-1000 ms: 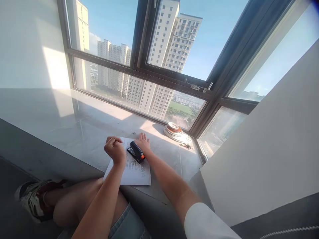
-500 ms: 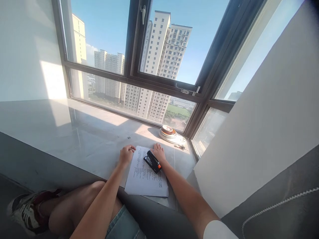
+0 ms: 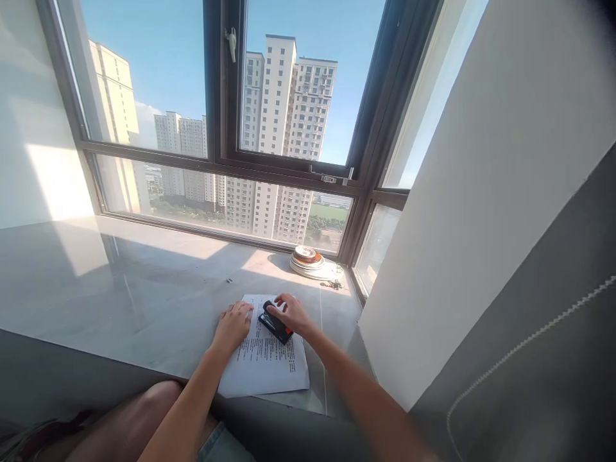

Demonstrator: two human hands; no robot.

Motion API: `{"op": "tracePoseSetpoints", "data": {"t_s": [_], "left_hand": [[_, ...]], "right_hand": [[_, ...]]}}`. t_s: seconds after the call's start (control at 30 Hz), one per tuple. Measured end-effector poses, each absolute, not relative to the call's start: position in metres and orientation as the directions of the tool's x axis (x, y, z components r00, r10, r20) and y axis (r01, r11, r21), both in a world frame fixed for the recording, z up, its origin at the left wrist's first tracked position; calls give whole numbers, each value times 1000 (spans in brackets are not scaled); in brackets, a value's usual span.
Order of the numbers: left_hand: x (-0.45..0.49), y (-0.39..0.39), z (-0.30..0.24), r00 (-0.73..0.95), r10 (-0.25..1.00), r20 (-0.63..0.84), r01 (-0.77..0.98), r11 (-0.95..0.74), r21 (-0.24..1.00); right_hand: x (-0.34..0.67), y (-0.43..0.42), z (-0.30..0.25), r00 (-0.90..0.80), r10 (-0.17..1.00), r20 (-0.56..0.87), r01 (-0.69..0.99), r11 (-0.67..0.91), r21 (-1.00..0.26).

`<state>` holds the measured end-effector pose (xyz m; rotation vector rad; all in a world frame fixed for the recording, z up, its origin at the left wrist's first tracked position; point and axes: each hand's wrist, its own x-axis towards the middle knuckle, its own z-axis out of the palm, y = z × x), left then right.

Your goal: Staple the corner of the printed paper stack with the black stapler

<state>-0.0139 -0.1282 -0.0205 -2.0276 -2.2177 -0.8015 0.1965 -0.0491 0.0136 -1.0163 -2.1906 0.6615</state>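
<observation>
Printed paper (image 3: 266,362) lying flat on the grey window sill (image 3: 144,301), close to its front edge. Covered in rows of small black print, way too tiny and blurry to read, so can't make out a single word.

Black stapler (image 3: 275,325) with an orange end sitting on the upper part of the paper, angled across it. Brand or label on it: can't tell at this size. Right hand (image 3: 292,313) clamped over the stapler from above, fingers curled around its far end. Left hand (image 3: 232,324) resting palm-down on the paper's top left corner, fingers loose, gripping nothing, just beside the stapler.

Further back by the window corner, well apart from both hands: a stack of plates (image 3: 308,262), orange-brown pattern on the top one, can't tell whether anything's in it. Small dark clutter (image 3: 332,283) just beside the stack, too small to identify. Couple of tiny bits (image 3: 229,280) on the sill beyond the left hand.
</observation>
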Motion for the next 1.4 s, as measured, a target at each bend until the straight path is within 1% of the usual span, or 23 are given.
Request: {"op": "tracePoseSetpoints", "data": {"t_s": [0.07, 0.13, 0.23, 0.3, 0.4, 0.5, 0.67, 0.73, 0.87, 0.93, 1.07, 1.27, 1.33, 1.4], "left_hand": [[-15, -128, -22, -149, 918, 368, 936, 11, 352], [-17, -127, -24, -158, 918, 364, 930, 15, 366], [-20, -126, -26, -188, 912, 365, 917, 30, 398], [-20, -125, -25, -195, 903, 383, 903, 12, 430], [-15, -125, -21, -196, 888, 416, 857, -51, 513], [-7, -130, -17, -235, 873, 427, 781, -92, 617], [1, -143, -14, -365, 866, 343, 639, -35, 769], [0, -147, -14, -396, 861, 318, 590, -26, 807], [-2, -150, -14, -407, 856, 318, 580, -27, 814], [-3, -150, -16, -403, 854, 328, 554, -57, 830], [-5, -150, -21, -394, 858, 328, 475, -115, 872], [-3, -152, -20, -370, 865, 339, 499, -123, 858], [-3, -152, -20, -361, 868, 343, 508, -125, 852], [-3, -151, -20, -355, 870, 343, 511, -126, 850]], "right_hand": [[204, -62, 11, -588, 722, 363, 431, 660, -615], [208, -71, 8, -620, 690, 373, 432, 697, -572], [209, -75, 6, -618, 697, 364, 468, 698, -541], [207, -76, 5, -589, 718, 372, 486, 682, -546], [204, -77, 3, -561, 731, 389, 475, 669, -572], [202, -77, 1, -577, 715, 394, 441, 679, -587], [197, -74, 2, -586, 710, 390, 404, 673, -619], [195, -74, 1, -569, 724, 390, 414, 662, -625], [196, -73, -2, -522, 752, 402, 399, 632, -664], [199, -73, -4, -520, 751, 407, 368, 627, -687], [206, -74, -6, -566, 708, 422, 300, 653, -695], [206, -69, -7, -609, 667, 430, 161, 634, -756], [205, -63, -7, -581, 689, 435, 123, 602, -789], [206, -56, -6, -513, 743, 431, 147, 570, -808]]}}
